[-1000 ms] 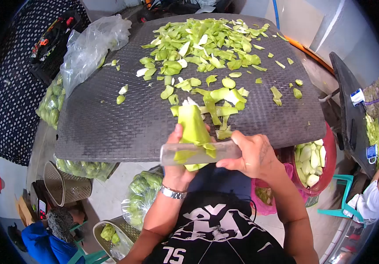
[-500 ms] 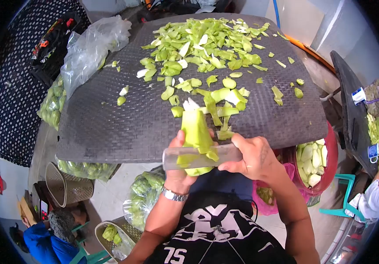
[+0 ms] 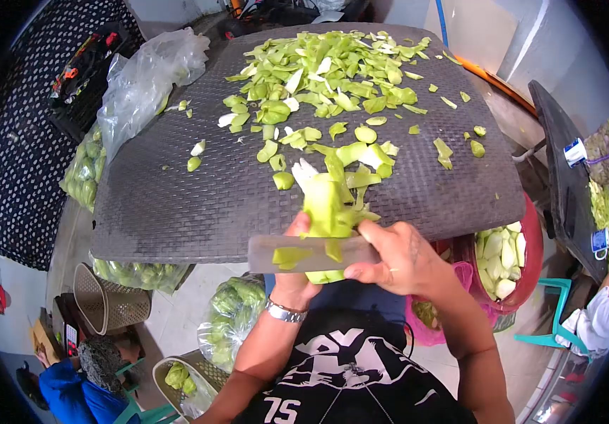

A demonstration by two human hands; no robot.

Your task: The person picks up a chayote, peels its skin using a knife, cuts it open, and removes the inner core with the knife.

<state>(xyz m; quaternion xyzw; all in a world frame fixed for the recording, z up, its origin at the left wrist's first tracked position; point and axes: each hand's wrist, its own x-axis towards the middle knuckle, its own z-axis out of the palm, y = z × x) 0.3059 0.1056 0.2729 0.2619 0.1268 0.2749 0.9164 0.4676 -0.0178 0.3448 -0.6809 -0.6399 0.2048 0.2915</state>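
Observation:
A pale green, partly peeled chayote is tilted over the near edge of the table. My left hand, with a metal watch on the wrist, is closed around its underside, and the knife hides part of those fingers. My right hand grips a broad knife, its handle hidden in the fist. The blade lies crosswise over the chayote, with bits of green peel stuck to it. Long strips of peel lie just beyond the chayote.
A heap of peelings covers the table's far side. A clear plastic bag lies at the left edge. Below are a bag of green chayotes, a wicker-patterned basket and a red tub of peeled pieces. People sit at both sides.
The knife and my right hand have shifted slightly left. The chayote has turned a little in my left hand and its far end leans differently.

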